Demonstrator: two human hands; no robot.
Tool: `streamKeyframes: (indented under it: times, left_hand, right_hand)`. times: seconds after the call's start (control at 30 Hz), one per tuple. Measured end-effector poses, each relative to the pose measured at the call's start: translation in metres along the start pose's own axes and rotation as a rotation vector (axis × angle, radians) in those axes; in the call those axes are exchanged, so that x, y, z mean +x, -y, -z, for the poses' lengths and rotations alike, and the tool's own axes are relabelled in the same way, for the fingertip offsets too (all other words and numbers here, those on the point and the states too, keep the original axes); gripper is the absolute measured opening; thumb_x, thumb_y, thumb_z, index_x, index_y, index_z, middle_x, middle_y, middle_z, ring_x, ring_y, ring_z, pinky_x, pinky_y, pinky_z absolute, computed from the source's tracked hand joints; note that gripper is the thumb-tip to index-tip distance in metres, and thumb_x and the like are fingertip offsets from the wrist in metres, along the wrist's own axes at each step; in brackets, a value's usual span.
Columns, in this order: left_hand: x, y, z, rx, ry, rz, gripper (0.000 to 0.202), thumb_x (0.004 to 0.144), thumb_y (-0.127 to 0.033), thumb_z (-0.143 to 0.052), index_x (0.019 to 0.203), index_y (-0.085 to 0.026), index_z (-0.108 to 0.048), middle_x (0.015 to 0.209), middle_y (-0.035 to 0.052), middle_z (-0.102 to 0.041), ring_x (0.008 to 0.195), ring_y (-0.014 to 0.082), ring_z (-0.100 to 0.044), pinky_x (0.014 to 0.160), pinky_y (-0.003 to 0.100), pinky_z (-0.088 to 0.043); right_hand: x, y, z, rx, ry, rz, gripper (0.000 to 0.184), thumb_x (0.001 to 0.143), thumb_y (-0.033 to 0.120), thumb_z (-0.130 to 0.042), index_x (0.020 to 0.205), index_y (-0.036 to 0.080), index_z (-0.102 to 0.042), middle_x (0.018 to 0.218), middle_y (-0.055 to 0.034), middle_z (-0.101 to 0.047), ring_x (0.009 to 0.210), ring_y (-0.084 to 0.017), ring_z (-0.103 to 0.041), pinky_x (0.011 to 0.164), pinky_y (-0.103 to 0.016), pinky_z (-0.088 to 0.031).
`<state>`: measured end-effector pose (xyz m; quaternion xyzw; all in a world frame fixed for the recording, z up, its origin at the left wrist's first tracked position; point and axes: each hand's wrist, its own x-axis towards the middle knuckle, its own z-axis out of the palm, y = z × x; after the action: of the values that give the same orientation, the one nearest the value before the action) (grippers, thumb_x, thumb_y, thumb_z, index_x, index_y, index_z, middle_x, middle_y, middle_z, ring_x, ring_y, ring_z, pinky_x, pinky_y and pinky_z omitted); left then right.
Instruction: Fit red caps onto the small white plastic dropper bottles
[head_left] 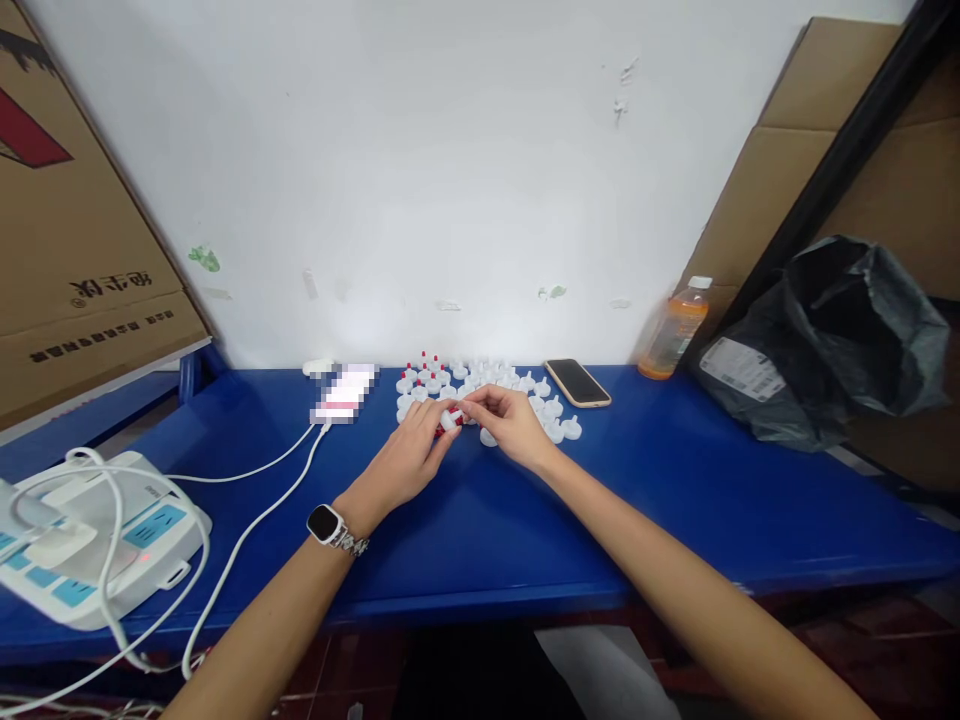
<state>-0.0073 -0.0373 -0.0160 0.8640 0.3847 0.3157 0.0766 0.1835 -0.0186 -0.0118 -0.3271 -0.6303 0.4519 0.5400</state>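
Over the blue desk, the left hand holds a white cap amid red pieces; the right hand pinches narrow just beside it — gripping what, I cannot tell. The cap seems light, stiff, perhaps slick plastic — best taken across its widest part.

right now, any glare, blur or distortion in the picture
Head view: soft glow on the wall; head view: blocky pixels hide what looks like a phone; head view: wide-angle stretch toward the edges; head view: caps show little detail.
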Motion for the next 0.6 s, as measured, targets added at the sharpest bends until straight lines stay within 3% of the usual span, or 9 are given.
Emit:
streamKeyframes:
  times: [0.23, 0.4, 0.5, 0.6]
  left_hand:
    - [0.002, -0.004, -0.007, -0.05, -0.075, -0.006, 0.039, 0.103, -0.038, -0.038, 0.137, -0.02, -0.041, 0.126, 0.0121, -0.055, 0.117, 0.0259, -0.05, 0.102, 0.046, -0.045]
    - [0.004, -0.009, -0.01, -0.108, -0.088, -0.001, 0.038, 0.103, -0.038, -0.037, 0.137, -0.022, -0.041, 0.122, 0.0118, -0.056, 0.112, 0.0247, -0.052, 0.098, 0.044, -0.048]
    - [0.008, -0.005, -0.01, -0.048, -0.131, 0.041, 0.048, 0.102, -0.039, -0.04, 0.146, -0.022, -0.032, 0.13, 0.0124, -0.054, 0.121, 0.0261, -0.049, 0.104, 0.046, -0.044]
    - [0.01, 0.004, -0.006, 0.04, -0.191, 0.121, 0.057, 0.099, -0.041, -0.047, 0.148, -0.02, -0.029, 0.131, 0.013, -0.054, 0.122, 0.0279, -0.049, 0.106, 0.049, -0.042]
  right_hand:
    - [-0.002, 0.007, -0.011, 0.169, -0.157, -0.08, 0.038, 0.066, 0.049, -0.083, 0.072, 0.018, -0.062, 0.067, -0.0005, -0.067, 0.06, -0.012, -0.058, 0.062, -0.027, -0.047]
    - [0.0, 0.012, -0.014, 0.12, -0.112, -0.022, 0.039, 0.068, 0.051, -0.081, 0.07, 0.02, -0.058, 0.067, -0.0002, -0.066, 0.063, -0.014, -0.06, 0.062, -0.028, -0.048]
    - [0.016, 0.014, -0.004, -0.03, -0.049, 0.035, 0.033, 0.074, 0.046, -0.075, 0.072, 0.02, -0.055, 0.067, 0.0002, -0.065, 0.062, -0.013, -0.059, 0.061, -0.027, -0.047]
    - [0.047, 0.013, 0.012, -0.379, -0.103, 0.171, 0.016, 0.08, 0.031, -0.067, 0.075, 0.02, -0.056, 0.067, 0.0011, -0.063, 0.062, -0.013, -0.057, 0.062, -0.026, -0.044]
